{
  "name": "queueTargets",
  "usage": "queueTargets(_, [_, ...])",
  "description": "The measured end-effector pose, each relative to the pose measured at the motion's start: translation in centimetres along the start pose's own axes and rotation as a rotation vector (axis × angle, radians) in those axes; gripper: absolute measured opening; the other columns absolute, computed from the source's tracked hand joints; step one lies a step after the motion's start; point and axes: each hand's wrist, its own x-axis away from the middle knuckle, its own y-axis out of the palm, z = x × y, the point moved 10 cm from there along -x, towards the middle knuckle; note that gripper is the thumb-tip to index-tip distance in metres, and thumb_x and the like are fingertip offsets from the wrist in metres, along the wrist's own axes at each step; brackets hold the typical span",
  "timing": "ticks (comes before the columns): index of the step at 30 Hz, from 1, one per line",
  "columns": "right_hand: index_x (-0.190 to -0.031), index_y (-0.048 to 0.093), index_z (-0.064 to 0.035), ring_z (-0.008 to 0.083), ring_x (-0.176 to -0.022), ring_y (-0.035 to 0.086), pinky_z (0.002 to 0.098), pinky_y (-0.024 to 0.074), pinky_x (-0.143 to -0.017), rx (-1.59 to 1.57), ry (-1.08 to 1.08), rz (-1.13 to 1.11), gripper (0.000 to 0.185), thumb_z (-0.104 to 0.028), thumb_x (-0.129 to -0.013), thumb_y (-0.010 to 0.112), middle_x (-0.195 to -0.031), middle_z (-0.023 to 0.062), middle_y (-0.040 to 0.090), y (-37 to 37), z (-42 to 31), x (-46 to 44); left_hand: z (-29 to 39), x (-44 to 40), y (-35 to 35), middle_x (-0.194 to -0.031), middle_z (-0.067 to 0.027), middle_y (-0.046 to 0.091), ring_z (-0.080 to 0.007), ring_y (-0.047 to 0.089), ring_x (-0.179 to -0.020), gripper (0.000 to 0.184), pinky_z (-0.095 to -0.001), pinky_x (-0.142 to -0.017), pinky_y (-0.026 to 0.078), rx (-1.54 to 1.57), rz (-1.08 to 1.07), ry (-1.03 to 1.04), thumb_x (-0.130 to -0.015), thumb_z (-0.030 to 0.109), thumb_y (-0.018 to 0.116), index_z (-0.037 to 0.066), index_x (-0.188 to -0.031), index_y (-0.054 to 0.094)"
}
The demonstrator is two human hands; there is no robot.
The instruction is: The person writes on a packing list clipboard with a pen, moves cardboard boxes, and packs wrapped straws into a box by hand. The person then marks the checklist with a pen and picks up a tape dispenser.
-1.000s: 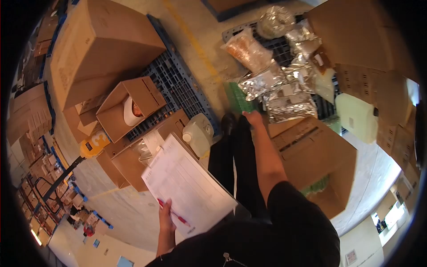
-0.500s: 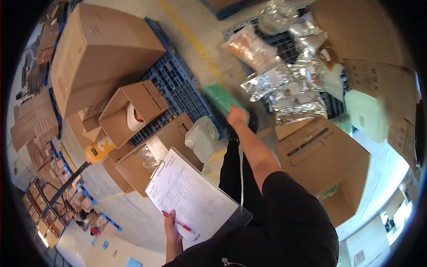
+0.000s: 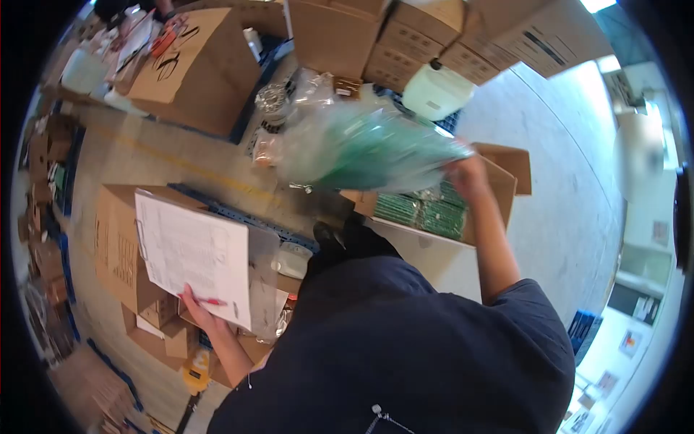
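Note:
My left hand (image 3: 198, 307) holds a clipboard with printed sheets (image 3: 191, 253), along with a red pen (image 3: 212, 301) lying across the paper. Out to the right, my right hand (image 3: 468, 176) grips the end of a clear plastic bag with green contents (image 3: 369, 148), smeared by motion. Below that bag stands an open cardboard box (image 3: 499, 189) holding green packs in clear wrap (image 3: 421, 211). Silvery and clear packages (image 3: 273, 98) lie behind the bag, partly hidden by it.
A whitish jug (image 3: 436, 92) stands beyond the open box, near stacked cartons (image 3: 412, 43). Another jug (image 3: 291, 259) is beside the clipboard. A yellow pallet-jack part (image 3: 196, 370) is at lower left. At the top left, a person's arm (image 3: 163, 9) shows behind a large box (image 3: 206, 72).
The view has turned. My right hand has swung from the green pack near my feet to the right, and now holds a large bag over the open box. The clipboard stays in my left hand.

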Motion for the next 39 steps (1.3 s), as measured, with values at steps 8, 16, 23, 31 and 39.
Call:
queueTargets(8, [-0.099,0.053,0.0022,0.0177,-0.092,0.053,0.0274,0.0415,-0.085,-0.425,-0.474,0.738,0.03,-0.006,-0.07,0.048,-0.096,0.0102,0.057,-21.5,-7.4,14.1,-0.4,-0.6,13.9,-0.118,-0.0108,0.046,-0.0244,0.047,-0.104,0.048,-0.037,-0.088,0.039,0.0,-0.296,-0.042,-0.081,0.025,0.05,0.004,-0.122,0.035])
queueTargets(16, [-0.087,0.052,-0.0018,0.0227,-0.085,0.054,0.0356,0.0396,-0.083,-0.182,0.062,0.636,0.022,-0.021,-0.076,0.054,-0.088,0.0108,0.057,-27.2,19.1,3.0,-7.0,2.1,21.9,-0.115,-0.0119,0.047,-0.0243,0.05,-0.1,0.047,-0.0367,-0.085,0.041,-0.171,-0.428,-0.265,-0.081,0.023,0.051,0.004,-0.121,0.036])
queueTargets(23, [-0.132,0.025,-0.0125,0.032,-0.129,0.01,0.058,0.0102,-0.099,1.438,0.257,0.468,0.086,-0.058,-0.067,0.056,-0.139,0.0155,0.014,-17.1,21.5,-2.4,-14.2,2.1,23.2,-0.116,-0.0113,0.048,-0.0258,0.05,-0.102,0.044,-0.0366,-0.086,0.042,-0.33,-0.299,-0.26,-0.082,0.025,0.05,0.006,-0.121,0.037])
queueTargets(31, [-0.131,0.029,-0.0274,0.0293,-0.131,0.007,0.0681,0.0048,-0.092,1.492,-0.028,0.165,0.083,-0.069,-0.063,0.048,-0.141,0.0074,0.015,-15.5,30.5,-4.9,-25.5,3.8,30.1,-0.115,-0.0152,0.048,-0.0251,0.05,-0.102,0.05,-0.0356,-0.085,0.042,-0.429,-0.178,-0.36,-0.081,0.023,0.05,0.001,-0.123,0.033])
queueTargets(39, [-0.116,0.05,-0.0112,0.0297,-0.111,0.042,0.0477,0.0309,-0.093,0.765,0.419,-0.482,0.049,-0.038,-0.076,0.059,-0.119,0.0148,0.045,-14.6,22.1,-5.3,-29.5,4.3,29.3,-0.117,-0.0146,0.047,-0.027,0.049,-0.103,0.051,-0.0367,-0.087,0.04,-0.421,-0.075,-0.448,-0.081,0.026,0.05,0.002,-0.123,0.034])
